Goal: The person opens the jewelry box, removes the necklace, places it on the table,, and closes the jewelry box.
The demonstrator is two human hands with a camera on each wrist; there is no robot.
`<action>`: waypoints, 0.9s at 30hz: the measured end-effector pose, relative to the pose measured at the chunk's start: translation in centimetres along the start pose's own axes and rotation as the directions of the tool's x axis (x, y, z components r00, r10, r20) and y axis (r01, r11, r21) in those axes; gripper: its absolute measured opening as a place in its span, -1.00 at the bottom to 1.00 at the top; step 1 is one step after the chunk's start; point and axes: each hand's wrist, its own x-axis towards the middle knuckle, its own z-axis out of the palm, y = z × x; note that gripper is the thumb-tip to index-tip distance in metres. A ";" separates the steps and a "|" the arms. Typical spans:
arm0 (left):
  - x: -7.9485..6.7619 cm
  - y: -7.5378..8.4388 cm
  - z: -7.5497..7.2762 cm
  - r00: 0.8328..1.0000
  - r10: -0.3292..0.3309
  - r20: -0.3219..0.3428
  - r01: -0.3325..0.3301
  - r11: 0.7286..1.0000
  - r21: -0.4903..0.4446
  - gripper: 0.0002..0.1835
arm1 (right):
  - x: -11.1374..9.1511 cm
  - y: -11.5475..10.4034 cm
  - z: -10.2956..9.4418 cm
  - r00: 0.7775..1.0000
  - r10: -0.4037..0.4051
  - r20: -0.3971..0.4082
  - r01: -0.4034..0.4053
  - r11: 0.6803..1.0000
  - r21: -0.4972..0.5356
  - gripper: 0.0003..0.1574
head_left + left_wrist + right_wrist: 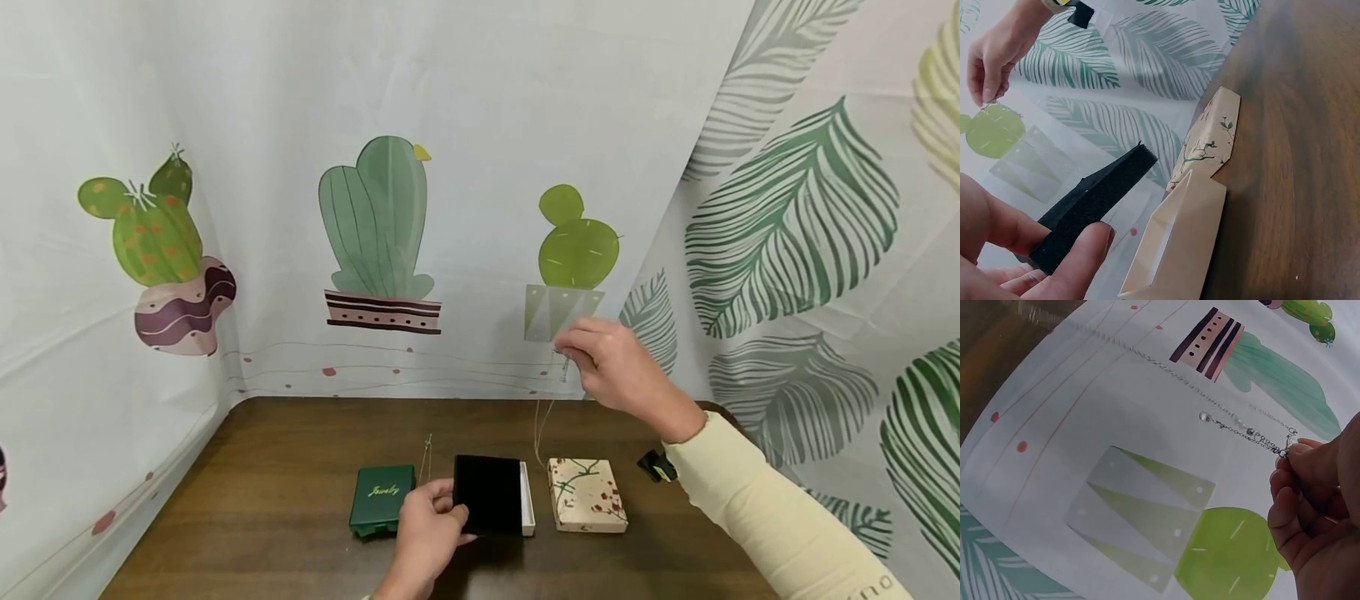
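My right hand (611, 367) is raised over the back of the table, pinching a thin silver necklace (1207, 400) at its clasp end between thumb and fingers. The chain hangs in a long loop toward the table, with a short extender and small clear bead beside it. Lower down, my left hand (427, 529) grips a square black foam pad (487, 496) by its edge, thumb on one face and fingers behind. The pad is tilted up over an open pale box base (1188, 244) and hides most of it in the head view. Beside the base lies a cream box lid with printed branches (587, 495).
A dark green box lettered "Jewelry" (382, 497) lies left of my left hand. Thin pale strands (426, 458) rise beside it. The brown wooden table (262, 500) ends at a wall of printed fabric with cacti and leaves.
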 end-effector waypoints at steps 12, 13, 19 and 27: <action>0.4 -0.5 -0.7 1.000 -0.001 -0.017 0.001 0.999 -0.033 -0.41 | -1.4 0.1 1.1 0.995 0.036 0.095 -0.038 0.999 0.017 -0.79; 0.4 -0.6 -0.7 1.000 0.002 -0.022 -0.002 0.999 -0.033 -0.40 | -1.5 0.1 1.2 0.994 0.036 0.099 -0.038 0.999 0.021 -0.79; 0.5 -0.8 -0.9 0.999 0.010 -0.032 -0.011 0.999 -0.033 -0.40 | -1.8 -0.3 1.4 0.994 0.023 0.107 -0.027 0.999 0.041 -0.81; 0.4 -0.8 -1.0 1.000 0.003 -0.023 -0.004 0.999 -0.032 -0.38 | -1.9 -0.2 1.9 0.991 0.043 0.130 -0.050 0.998 0.050 -0.79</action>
